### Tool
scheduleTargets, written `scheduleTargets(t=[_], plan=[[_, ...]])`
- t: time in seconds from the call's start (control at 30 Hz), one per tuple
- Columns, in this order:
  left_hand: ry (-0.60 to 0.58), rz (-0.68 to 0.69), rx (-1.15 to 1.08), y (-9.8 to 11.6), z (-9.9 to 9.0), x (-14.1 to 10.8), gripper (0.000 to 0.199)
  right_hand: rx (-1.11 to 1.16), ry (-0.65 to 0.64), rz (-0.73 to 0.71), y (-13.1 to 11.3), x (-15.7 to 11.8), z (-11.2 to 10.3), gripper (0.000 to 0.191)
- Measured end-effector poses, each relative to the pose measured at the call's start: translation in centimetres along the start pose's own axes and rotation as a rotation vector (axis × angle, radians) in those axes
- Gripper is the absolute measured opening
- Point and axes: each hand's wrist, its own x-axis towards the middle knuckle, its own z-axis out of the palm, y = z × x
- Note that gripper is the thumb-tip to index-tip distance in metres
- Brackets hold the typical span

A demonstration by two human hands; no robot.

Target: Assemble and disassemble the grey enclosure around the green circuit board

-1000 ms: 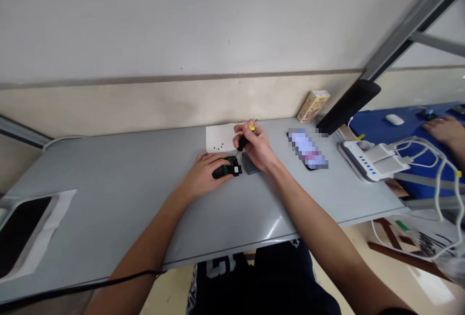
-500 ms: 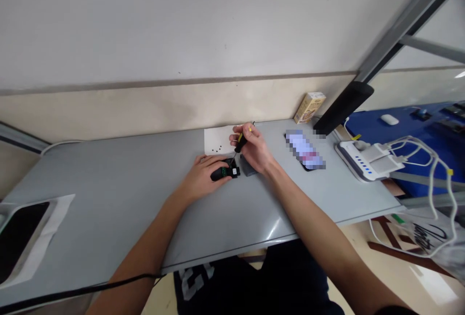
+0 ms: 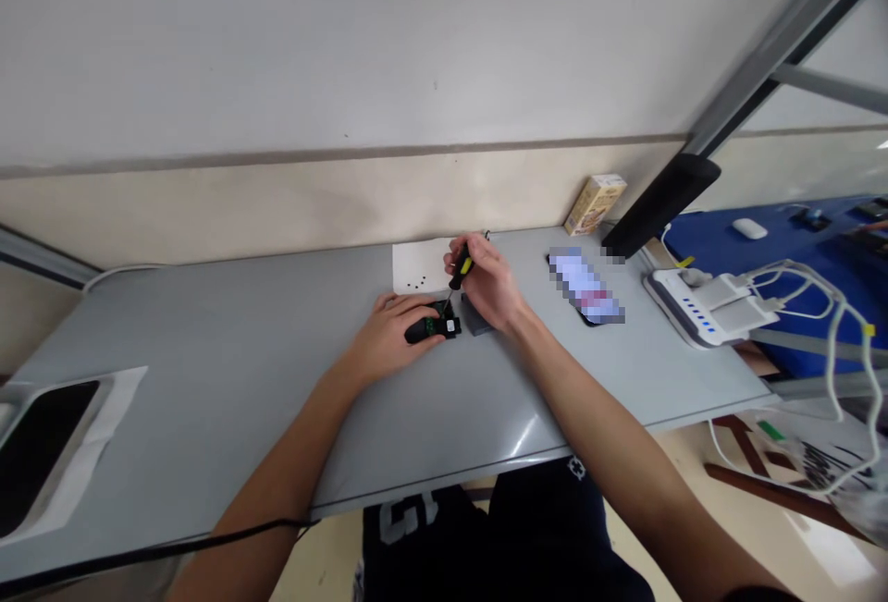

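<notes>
My left hand (image 3: 392,332) presses a small black device (image 3: 431,328) with green circuit-board parts showing onto the grey table, its fingers wrapped around the left part. In my right hand (image 3: 484,276) is a black and yellow screwdriver (image 3: 459,269), held tilted, with its shaft pointing down into the device. Whether the tip sits on a screw is too small to tell. A dark grey piece (image 3: 476,317) lies under the right hand, partly hidden by it. Behind the device, several tiny dark bits, perhaps screws, rest on a white sheet (image 3: 408,260).
A phone (image 3: 588,288) lies to the right, near a small carton (image 3: 595,204) and a black cylinder (image 3: 659,204). Farther right is a white power strip (image 3: 694,311) with plugged-in chargers. At the far left, a dark-screened device (image 3: 45,445) lies on white paper. A black cable (image 3: 173,546) crosses the left forearm.
The screwdriver's handle has turned in my right fingers, its yellow patch now facing differently. My left hand keeps its hold on the device. The view has shifted slightly.
</notes>
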Motion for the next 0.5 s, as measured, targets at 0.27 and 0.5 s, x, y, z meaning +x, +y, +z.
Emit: scheduleTargets(t=[0.27, 0.5], plan=[[-0.027, -0.01, -0.008, -0.1, -0.1, 0.0, 0.022, -0.165, 0.017, -0.093, 1.2, 0.2, 0.0, 0.046], [0.004, -0.017, -0.023, -0.2, 0.1, -0.1, 0.025, 0.077, -0.028, 0.002, 0.3, 0.2, -0.3, 0.033]])
